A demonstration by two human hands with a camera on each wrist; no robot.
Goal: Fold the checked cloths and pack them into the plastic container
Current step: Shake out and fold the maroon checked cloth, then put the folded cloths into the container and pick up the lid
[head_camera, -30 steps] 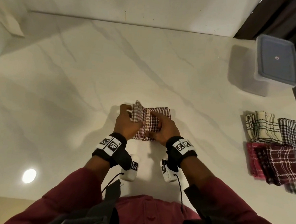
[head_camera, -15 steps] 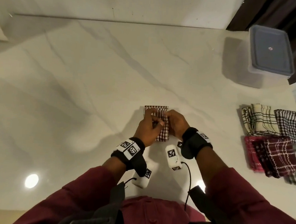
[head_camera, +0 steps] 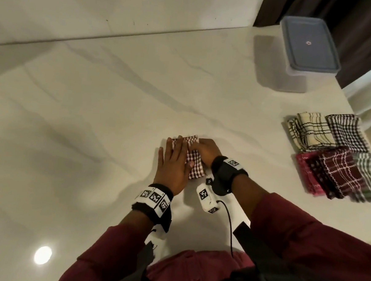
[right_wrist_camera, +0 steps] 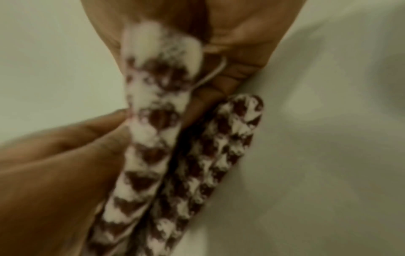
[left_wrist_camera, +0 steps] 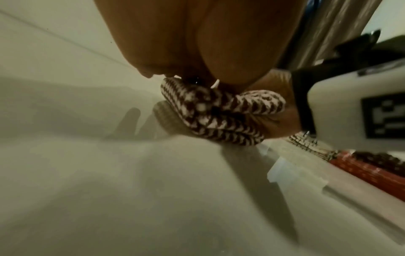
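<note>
A maroon-and-white checked cloth [head_camera: 195, 165], folded into a small thick pad, lies on the white marble counter [head_camera: 116, 118] in front of me. My left hand [head_camera: 174, 161] lies flat on its left part with straight fingers pressing down. On the pad's right edge, my right hand [head_camera: 205, 151] curls its fingers into the folded layers. The right wrist view shows a finger tucked between two layers of the cloth [right_wrist_camera: 153, 121]. In the left wrist view the layered edge of the cloth [left_wrist_camera: 219, 112] shows under my left hand [left_wrist_camera: 197, 34]. The plastic container [head_camera: 307, 50] stands at the far right with its grey lid on.
Several folded checked cloths [head_camera: 332, 155] lie in a group at the right edge of the counter, cream and black ones behind, maroon and grey ones in front. A wall runs along the back of the counter. A dark curtain hangs behind the container.
The cloth went from a wider rectangle to a narrow pad. My left hand, curled on it half a second ago, now lies flat. The right hand stays at its right edge.
</note>
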